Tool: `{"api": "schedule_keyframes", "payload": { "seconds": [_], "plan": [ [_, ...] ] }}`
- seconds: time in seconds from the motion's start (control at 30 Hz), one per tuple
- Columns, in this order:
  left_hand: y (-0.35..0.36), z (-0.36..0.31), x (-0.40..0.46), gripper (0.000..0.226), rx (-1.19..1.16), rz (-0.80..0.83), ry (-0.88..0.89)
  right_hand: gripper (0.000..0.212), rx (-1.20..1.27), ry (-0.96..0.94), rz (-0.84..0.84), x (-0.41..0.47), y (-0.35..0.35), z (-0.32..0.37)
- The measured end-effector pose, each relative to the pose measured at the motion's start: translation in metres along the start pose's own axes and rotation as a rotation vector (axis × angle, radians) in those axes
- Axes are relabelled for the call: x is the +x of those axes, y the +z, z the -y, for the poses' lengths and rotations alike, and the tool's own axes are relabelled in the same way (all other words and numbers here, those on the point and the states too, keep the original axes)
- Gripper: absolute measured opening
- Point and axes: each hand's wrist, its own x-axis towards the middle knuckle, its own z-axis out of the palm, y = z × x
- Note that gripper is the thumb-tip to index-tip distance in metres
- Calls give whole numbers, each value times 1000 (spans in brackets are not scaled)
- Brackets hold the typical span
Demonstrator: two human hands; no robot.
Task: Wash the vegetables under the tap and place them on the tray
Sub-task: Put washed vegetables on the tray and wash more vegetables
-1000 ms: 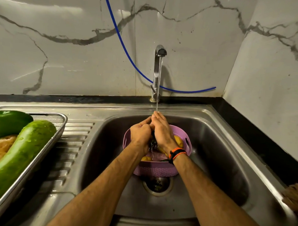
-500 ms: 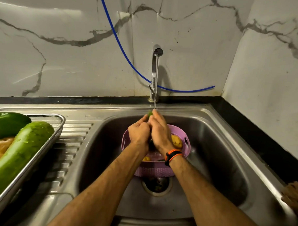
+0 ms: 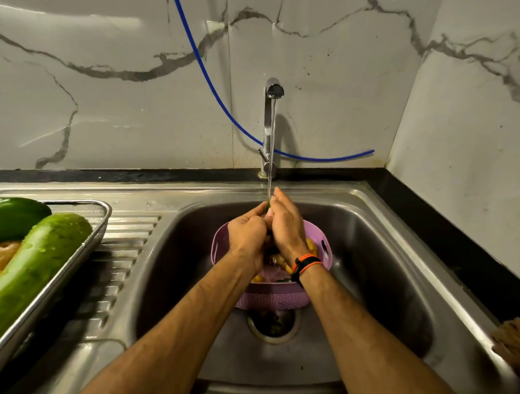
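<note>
Your left hand (image 3: 246, 236) and right hand (image 3: 285, 227) are pressed together, fingers curled round a small green vegetable (image 3: 269, 203) whose tip just shows under the tap (image 3: 269, 128) stream; since a second ago your hands have lifted slightly toward the spout, so the rinse looks ongoing, not finished. Below them sits the purple basket (image 3: 278, 296) with yellowish pieces waiting in the sink (image 3: 384, 261). The tray (image 3: 98, 225), well apart on the left drainboard, already carries the washed cucumber (image 3: 32, 270). Lift clear of the basket rim and sink edge; the leftward path looks open, though free tray room is narrow
</note>
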Motion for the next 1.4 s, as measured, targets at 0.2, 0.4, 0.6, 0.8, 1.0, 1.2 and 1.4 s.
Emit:
{"api": "schedule_keyframes", "payload": {
  "seconds": [0.2, 0.4, 0.6, 0.8, 1.0, 1.2, 1.4],
  "plan": [
    [-4, 3, 3, 33, 24, -23, 9, 45, -48, -8, 37, 0, 5, -2],
    [-6, 1, 11, 34, 66, -58, 61, 48, -35, 16, 78, -4, -1, -5],
    [-11, 0, 15, 25, 86, 3, 88, 43, -31, 19, 22, 3, -7, -3],
    [-12, 4, 20, 27, 87, -10, 47, 42, -66, 15, 17, 5, -15, -5],
    [-7, 6, 16, 30, 9, 76, -67, 38, 11, 44, 13, 1, -9, -2],
    [-5, 7, 14, 29, -32, 34, -6, 43, -228, -38, -16, 0, -7, -4],
    [-10, 5, 19, 30, 32, -18, 65, 43, -150, -53, 18, -4, 0, -5]
  ]
}}
